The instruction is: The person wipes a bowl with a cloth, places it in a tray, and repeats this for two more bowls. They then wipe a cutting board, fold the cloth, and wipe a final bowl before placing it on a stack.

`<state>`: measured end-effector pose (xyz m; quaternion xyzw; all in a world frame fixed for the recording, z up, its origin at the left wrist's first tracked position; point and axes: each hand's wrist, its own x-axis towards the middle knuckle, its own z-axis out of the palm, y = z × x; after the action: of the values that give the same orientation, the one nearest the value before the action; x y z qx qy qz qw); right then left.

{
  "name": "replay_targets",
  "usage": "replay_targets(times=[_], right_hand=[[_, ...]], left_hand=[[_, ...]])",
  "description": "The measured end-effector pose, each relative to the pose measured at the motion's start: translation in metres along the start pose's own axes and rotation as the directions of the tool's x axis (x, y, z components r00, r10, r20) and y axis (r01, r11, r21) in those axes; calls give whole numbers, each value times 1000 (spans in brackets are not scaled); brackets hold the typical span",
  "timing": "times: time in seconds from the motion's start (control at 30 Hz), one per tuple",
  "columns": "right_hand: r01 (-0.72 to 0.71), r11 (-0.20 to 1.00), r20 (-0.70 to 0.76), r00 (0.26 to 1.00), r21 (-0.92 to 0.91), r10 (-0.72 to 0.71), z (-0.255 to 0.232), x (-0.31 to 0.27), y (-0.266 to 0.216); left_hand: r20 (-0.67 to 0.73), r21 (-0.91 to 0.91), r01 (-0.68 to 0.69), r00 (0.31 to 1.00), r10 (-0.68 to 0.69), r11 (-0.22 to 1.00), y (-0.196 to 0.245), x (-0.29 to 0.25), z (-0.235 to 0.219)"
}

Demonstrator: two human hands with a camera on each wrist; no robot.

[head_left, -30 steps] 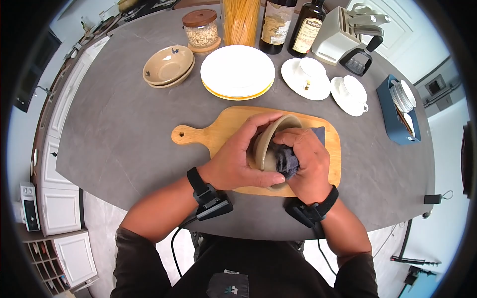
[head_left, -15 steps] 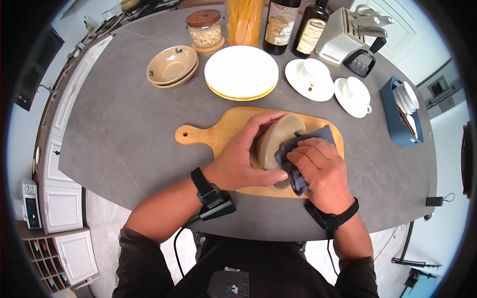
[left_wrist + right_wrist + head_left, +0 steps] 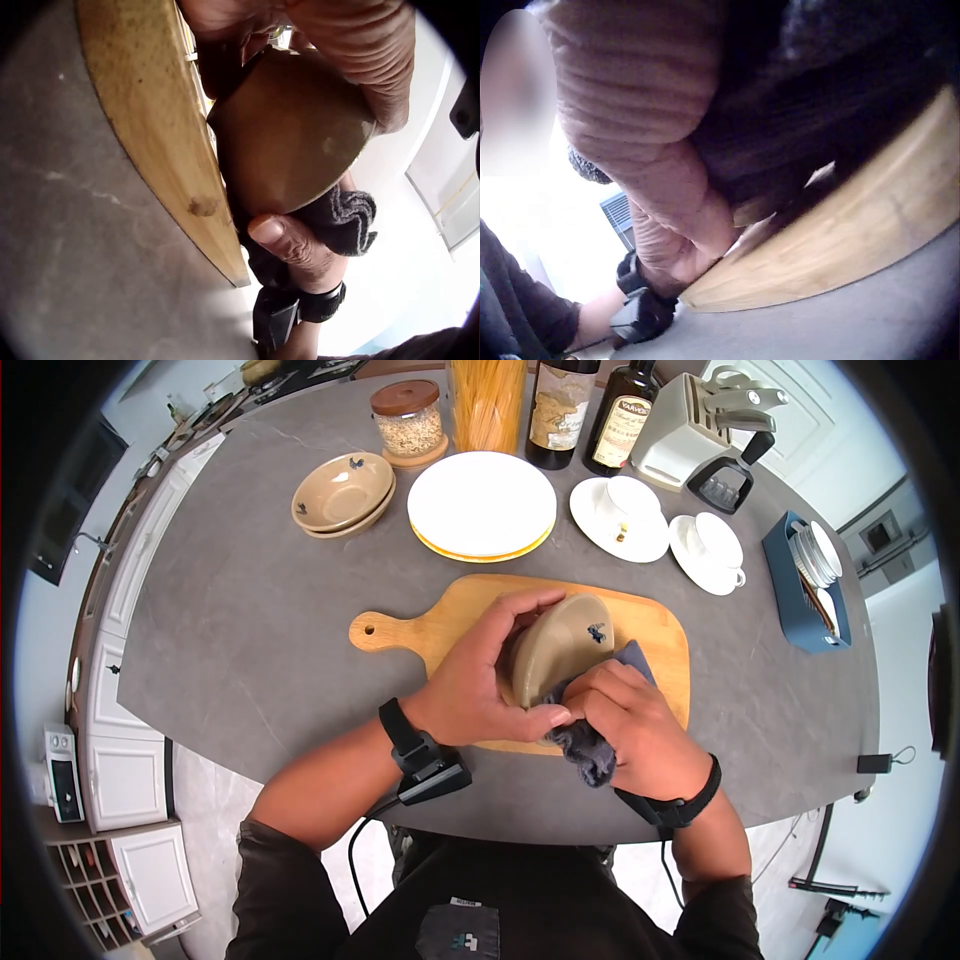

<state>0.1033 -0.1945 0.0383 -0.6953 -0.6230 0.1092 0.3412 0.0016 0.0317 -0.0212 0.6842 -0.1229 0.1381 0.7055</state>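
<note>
I see a glossy tan bowl (image 3: 568,645), dark-blue motif inside, tilted steeply over the wooden board (image 3: 652,628). The left hand (image 3: 482,678) grips it, fingers spread; the right hand (image 3: 635,712), fingers bent, holds a grey cloth (image 3: 588,756) at its rim.

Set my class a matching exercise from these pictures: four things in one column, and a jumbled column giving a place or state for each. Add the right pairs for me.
Column one
1. Held bowl
2. Cloth
3. Cutting board
4. Stack of plates

Column two
A. Bunched in the right hand
B. Farther from the person than both hands, white on top
C. Tilted in the left hand, its opening toward the other hand
D. Flat on the grey table, beneath the hands

Right pairs: 1-C, 2-A, 3-D, 4-B
</note>
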Motion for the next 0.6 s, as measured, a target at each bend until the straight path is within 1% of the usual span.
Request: replay_targets(times=[0.03,0.07,0.13,0.17,0.23,0.33,0.37,0.43,0.47,0.53,0.6], right_hand=[[19,994,4,1000,-104,-19,1,0,1],[17,994,4,1000,-104,-16,1,0,1],[19,986,-35,999,-165,-25,2,1,-1],[19,986,-36,999,-166,-25,1,1,-1],[36,951,-65,996,-306,-58,1,3,-1],[14,947,-71,997,-321,-38,0,3,0],[16,947,-68,997,-320,-40,0,3,1],[45,988,-41,998,-150,-52,-1,4,4],[47,988,-40,998,-150,-54,1,5,4],[62,998,-20,998,-4,-62,6,5,4],[65,998,-15,998,-11,-65,6,5,5]], left_hand=[[0,8,4,1000,-4,1000,1,0,0],[2,6,6,1000,-6,1000,3,1,-1],[-28,-72,27,999,-29,997,6,3,-2],[-28,-72,26,999,-28,997,6,3,-3],[-87,-250,110,987,-135,962,6,2,-5],[-75,-237,106,989,-127,966,6,2,-7],[-78,-237,105,989,-127,966,7,2,-7],[-73,-172,124,988,-139,977,10,2,-4],[-75,-172,124,988,-138,977,12,3,-5],[-50,-172,129,989,-139,977,14,3,-7],[-48,-146,143,987,-151,979,15,2,-8]])
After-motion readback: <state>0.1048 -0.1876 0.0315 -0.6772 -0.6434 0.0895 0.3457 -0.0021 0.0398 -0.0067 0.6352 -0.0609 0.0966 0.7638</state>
